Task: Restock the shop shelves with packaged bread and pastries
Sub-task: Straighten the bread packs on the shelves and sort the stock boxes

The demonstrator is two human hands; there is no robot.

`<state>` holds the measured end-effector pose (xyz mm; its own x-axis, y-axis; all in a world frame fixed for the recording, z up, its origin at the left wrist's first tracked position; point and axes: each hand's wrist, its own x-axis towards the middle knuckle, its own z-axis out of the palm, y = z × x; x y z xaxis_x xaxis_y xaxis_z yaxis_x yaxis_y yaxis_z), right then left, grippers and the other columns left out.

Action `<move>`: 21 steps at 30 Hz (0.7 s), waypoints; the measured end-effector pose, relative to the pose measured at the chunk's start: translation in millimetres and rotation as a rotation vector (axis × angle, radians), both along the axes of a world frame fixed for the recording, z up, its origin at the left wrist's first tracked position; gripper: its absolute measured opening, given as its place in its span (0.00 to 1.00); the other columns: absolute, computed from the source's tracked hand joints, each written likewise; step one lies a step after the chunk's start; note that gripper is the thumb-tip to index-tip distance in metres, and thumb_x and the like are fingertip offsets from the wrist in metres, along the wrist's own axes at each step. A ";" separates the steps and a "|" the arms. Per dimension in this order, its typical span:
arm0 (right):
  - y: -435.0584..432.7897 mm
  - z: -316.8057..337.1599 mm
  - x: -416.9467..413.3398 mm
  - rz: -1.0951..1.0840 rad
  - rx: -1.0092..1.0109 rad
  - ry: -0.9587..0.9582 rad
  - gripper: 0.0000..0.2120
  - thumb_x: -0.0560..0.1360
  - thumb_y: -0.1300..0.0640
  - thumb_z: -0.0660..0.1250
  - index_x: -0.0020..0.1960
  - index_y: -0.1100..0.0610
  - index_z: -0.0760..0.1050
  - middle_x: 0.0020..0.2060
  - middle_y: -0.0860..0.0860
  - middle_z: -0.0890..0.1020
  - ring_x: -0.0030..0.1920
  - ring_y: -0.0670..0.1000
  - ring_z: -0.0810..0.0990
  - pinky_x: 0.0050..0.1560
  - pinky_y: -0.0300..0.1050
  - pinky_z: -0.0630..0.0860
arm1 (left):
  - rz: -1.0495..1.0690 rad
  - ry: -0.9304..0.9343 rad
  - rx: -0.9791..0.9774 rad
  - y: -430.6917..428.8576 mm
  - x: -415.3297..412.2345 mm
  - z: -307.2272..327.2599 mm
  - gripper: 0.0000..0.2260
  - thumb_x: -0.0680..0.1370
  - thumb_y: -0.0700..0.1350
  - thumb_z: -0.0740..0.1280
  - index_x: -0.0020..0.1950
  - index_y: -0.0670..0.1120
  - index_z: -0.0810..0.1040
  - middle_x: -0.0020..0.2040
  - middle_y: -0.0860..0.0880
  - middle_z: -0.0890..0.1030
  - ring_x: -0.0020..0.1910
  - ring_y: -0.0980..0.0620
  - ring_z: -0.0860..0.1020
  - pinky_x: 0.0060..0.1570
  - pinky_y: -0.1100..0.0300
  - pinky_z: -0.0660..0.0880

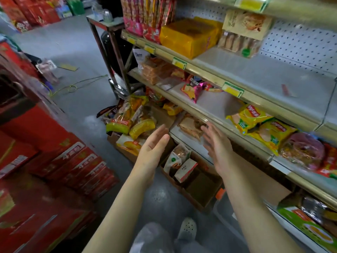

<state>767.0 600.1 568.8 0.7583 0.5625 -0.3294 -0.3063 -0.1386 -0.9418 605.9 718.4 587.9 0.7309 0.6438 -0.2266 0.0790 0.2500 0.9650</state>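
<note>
Forearms reach forward side by side, both bare, over a grey shop floor. The left hand [154,145] is turned palm inward, its fingers [162,134] straight and pressed together, pointing up and away towards the shelving. The right hand [218,148] faces it, palm inward, with fingers [209,130] straight and slightly spread. Neither hand holds anything.

Below and between the two hands an open brown cardboard box [198,190] sits on the floor against the shelving. White paper-fronted bread packets [182,161] stand on end at its far side, leaning a little, their long axes roughly upright; they lie under the gap between the palms, apart from both.

A flat clear-wrapped brown pastry pack [190,127] lies on the lowest white shelf, its long axis running along the shelf front. The right fingertips sit just beside its near end; whether they touch it cannot be told. A beige metal shelf rail [182,105] crosses just above that pack.

Beyond the left fingertips, a heap of yellow and green bread bags [131,123] is piled loosely in another box on the floor, pointing every way. Yellow crisp bags [255,119] lie on the shelf above the right hand.
</note>
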 end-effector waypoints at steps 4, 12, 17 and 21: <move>23.5 -5.7 16.2 -0.042 -0.002 0.020 0.18 0.80 0.42 0.60 0.70 0.40 0.69 0.67 0.43 0.76 0.69 0.47 0.72 0.68 0.49 0.67 | -0.024 0.025 -0.024 32.9 23.6 -7.6 0.20 0.71 0.61 0.68 0.62 0.66 0.74 0.65 0.62 0.78 0.63 0.65 0.75 0.59 0.64 0.71; 76.8 -23.1 24.3 -0.179 -0.050 0.062 0.33 0.70 0.35 0.62 0.73 0.43 0.67 0.71 0.46 0.73 0.70 0.48 0.71 0.71 0.52 0.66 | -0.182 0.117 -0.094 109.3 60.5 -34.5 0.21 0.73 0.57 0.68 0.66 0.61 0.74 0.64 0.62 0.77 0.60 0.67 0.75 0.61 0.63 0.71; 96.7 -62.0 26.7 -0.269 -0.088 0.115 0.18 0.82 0.45 0.58 0.70 0.43 0.68 0.70 0.47 0.73 0.69 0.48 0.71 0.68 0.48 0.67 | -0.267 0.178 -0.128 142.6 80.7 -65.0 0.15 0.80 0.49 0.65 0.67 0.59 0.72 0.56 0.64 0.80 0.51 0.73 0.77 0.49 0.72 0.74; 94.5 -97.8 38.6 -0.353 -0.150 0.167 0.17 0.84 0.49 0.57 0.72 0.49 0.69 0.70 0.50 0.74 0.70 0.50 0.71 0.67 0.48 0.69 | -0.330 0.277 -0.115 153.1 89.4 -87.7 0.20 0.74 0.59 0.69 0.65 0.63 0.73 0.65 0.60 0.77 0.62 0.66 0.73 0.63 0.61 0.69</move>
<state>805.6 694.6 470.9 0.8252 0.2143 -0.5226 -0.5062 -0.1297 -0.8526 695.3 871.4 500.2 0.7943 0.3454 -0.4998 0.4246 0.2728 0.8633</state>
